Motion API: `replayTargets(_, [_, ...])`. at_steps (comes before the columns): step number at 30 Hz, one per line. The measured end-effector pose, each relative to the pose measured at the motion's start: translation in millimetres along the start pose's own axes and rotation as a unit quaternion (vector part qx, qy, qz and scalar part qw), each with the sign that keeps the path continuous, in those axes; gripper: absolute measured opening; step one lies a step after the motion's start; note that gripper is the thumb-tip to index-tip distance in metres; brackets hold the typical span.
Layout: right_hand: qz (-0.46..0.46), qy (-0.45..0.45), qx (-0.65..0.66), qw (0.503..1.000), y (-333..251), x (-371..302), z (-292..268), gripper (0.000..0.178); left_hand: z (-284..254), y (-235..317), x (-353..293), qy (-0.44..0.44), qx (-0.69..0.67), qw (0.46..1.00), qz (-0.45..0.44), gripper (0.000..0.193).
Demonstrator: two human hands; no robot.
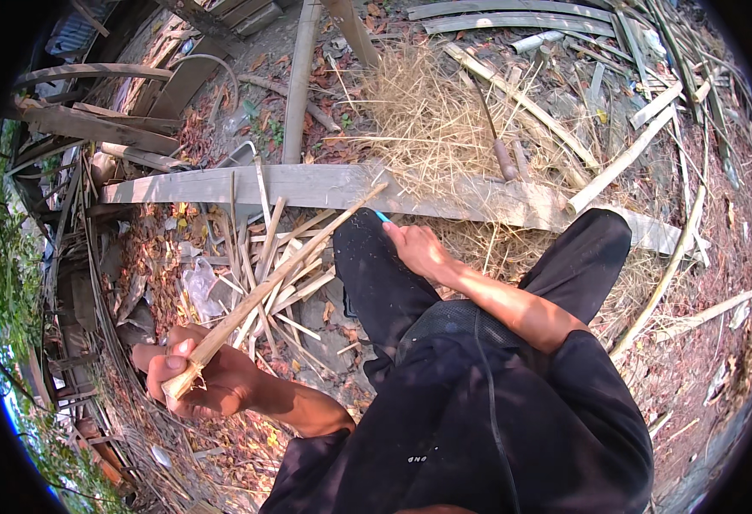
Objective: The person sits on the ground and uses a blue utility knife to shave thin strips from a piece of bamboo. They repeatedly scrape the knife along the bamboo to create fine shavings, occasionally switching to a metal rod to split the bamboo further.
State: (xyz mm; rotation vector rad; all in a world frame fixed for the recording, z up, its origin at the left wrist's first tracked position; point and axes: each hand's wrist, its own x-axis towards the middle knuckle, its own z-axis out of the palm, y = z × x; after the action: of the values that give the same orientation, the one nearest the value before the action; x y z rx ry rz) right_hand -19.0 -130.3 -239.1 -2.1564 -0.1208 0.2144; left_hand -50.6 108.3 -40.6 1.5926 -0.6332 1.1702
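My left hand (191, 373) is closed round the near end of a long, split bamboo stick (281, 272). The stick slants up to the right, and its thin far end overlaps the edge of a grey wooden plank (256, 182). Over my left knee, my right hand (420, 250) is closed on a slim blue object (382, 217). Only its short blue end shows past the fingers, so its kind is hidden. Beneath the bamboo stick lies a loose pile of pale split sticks (286, 295) on the ground.
A tool with a brown wooden handle (505, 160) and a thin dark blade rests by the plank. Pale shavings (427, 111) heap beyond it. Bamboo poles (624, 163) lie at the right, stacked boards (101, 124) at the left. A clear plastic bag (202, 287) sits near the sticks.
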Motion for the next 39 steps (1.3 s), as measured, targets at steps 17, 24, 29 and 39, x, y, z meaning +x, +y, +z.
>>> replayTargets(17, [0.068, 0.002, 0.008, 0.998, 29, 34, 5, 0.047, 11, 6, 8, 0.054, -0.016, 0.998, -0.028, 0.032])
replayTargets(24, [-0.093, 0.056, 0.072, 0.991, -15, 11, 14, 0.05, 26, 10, 4, 0.078, 0.072, 0.994, -0.004, 0.061])
replayTargets(29, [0.034, 0.074, -0.054, 0.995, -11, 21, -2, 0.054, 19, 23, 1, 0.062, 0.104, 0.989, -0.085, 0.071])
replayTargets(39, [0.022, 0.018, -0.096, 0.995, 5, 22, 14, 0.05, 13, 14, -2, 0.091, -0.004, 0.992, -0.084, 0.047])
